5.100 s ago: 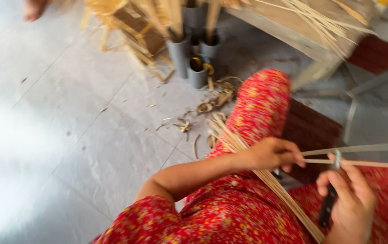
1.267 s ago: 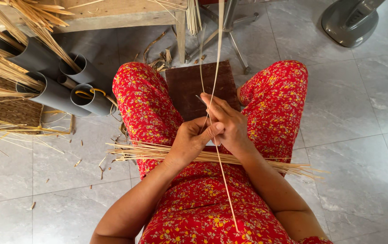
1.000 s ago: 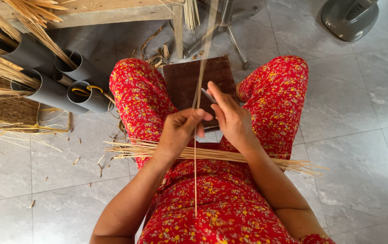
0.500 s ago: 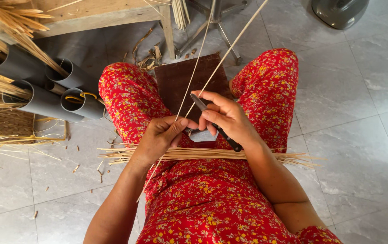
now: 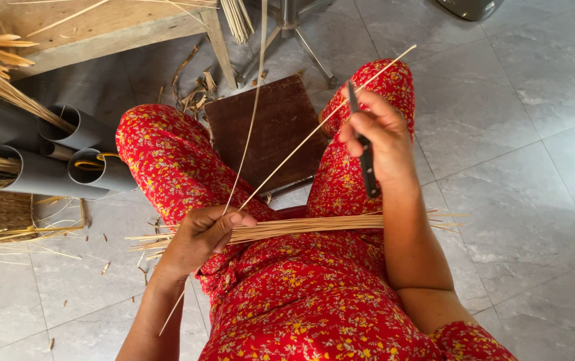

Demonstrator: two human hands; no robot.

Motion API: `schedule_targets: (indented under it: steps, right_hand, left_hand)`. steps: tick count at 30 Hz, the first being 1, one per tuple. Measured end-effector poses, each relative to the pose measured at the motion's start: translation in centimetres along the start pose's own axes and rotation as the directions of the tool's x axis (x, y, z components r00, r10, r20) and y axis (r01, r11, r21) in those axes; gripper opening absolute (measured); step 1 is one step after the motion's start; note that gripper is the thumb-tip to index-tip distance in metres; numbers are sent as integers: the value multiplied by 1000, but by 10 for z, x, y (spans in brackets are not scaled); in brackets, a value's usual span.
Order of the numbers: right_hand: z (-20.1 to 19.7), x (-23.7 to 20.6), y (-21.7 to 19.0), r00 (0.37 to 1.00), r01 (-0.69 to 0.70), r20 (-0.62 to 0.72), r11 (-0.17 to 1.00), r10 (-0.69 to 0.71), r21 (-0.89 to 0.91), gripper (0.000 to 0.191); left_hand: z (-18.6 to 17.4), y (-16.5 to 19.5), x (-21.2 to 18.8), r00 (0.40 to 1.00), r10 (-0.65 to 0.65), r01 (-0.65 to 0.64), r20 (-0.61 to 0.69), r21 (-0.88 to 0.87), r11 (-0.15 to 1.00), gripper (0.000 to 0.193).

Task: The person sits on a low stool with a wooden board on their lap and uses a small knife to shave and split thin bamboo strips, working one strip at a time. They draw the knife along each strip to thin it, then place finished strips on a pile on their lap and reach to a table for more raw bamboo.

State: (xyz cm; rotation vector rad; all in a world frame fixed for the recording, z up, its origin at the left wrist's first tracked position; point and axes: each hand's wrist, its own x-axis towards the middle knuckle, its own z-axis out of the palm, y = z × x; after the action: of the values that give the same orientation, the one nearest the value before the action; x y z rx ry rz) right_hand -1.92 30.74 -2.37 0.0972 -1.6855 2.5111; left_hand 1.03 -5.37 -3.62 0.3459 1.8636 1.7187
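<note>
Bamboo strip (image 5: 287,155), thin and pale, split into two strands: one slanting up to the right hand (image 5: 381,144), one rising almost straight out past the top edge, end cut off. Pinched low down in the left hand (image 5: 200,235), thumb and fingers closed tight round it; tail poking out below the wrist. Right hand curled shut round a dark knife (image 5: 362,144), blade mostly hidden behind the fingers, edge against the strip hard to make out. Compared with half a second ago: hands drawn well apart, right hand lifted up over the right knee, strands spread wider. Bundle of strips (image 5: 314,226) lying across the lap in red flowered cloth. Dark wooden board (image 5: 267,127) between the knees. Grey tubes (image 5: 53,160) at left holding more strips, partly cut off by the frame. No packages, labels or signs in view.
</note>
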Motion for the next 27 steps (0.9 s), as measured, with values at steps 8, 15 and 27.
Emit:
schedule_targets:
  steps: [8, 15, 27]
  right_hand:
    - [-47, -2, -10, 986, 56, -164, 992, -38, 109, 37]
    - [-61, -6, -28, 956, 144, -274, 983, -108, 117, 37]
    - [53, -17, -3, 889, -182, 376, 954, 263, -237, 52]
  left_hand:
    - [-4, -6, -11, 998, -24, 25, 57, -26, 999, 28]
    - [-7, -8, -13, 1000, -13, 12, -20, -55, 998, 29]
    - [22, 8, 9, 980, 79, -55, -182, 130, 990, 26]
